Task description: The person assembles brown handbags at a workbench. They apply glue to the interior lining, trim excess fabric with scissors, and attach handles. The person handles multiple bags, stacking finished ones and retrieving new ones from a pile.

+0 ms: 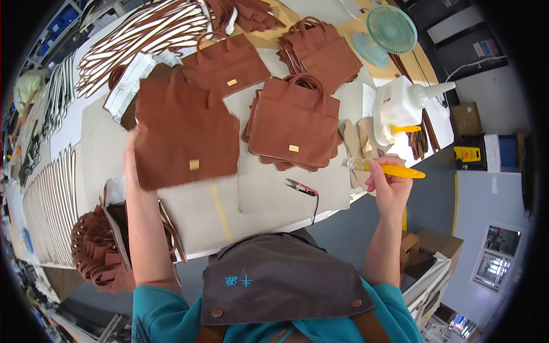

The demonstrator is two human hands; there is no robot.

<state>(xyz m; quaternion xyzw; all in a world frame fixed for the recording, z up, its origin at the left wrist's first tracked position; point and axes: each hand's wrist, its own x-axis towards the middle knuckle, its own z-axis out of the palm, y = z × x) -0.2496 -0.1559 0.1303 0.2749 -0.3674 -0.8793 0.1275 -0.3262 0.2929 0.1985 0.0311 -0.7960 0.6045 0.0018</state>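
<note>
My left hand [131,153] grips the left edge of a brown leather bag panel [186,134] with a small gold plate, raised above the table and slightly blurred. Most of those fingers are behind the leather. In my right hand [390,182] is a yellow-handled brush [400,171], held between thumb and fingers, its pale bristles pointing left. Between the hands lies a stack of brown bag panels [294,123] with handles and a gold plate on the top one. Thread snips [301,187] with black and red grips rest on the grey board in front of it.
Behind stand another panel [229,66] and a further stack [320,51]. To the right are a white glue bottle [394,100], a second yellow brush [407,129] and a green fan [392,30]. Long straps [143,46] cover the far left. Brown leather pieces [97,246] hang at the near left.
</note>
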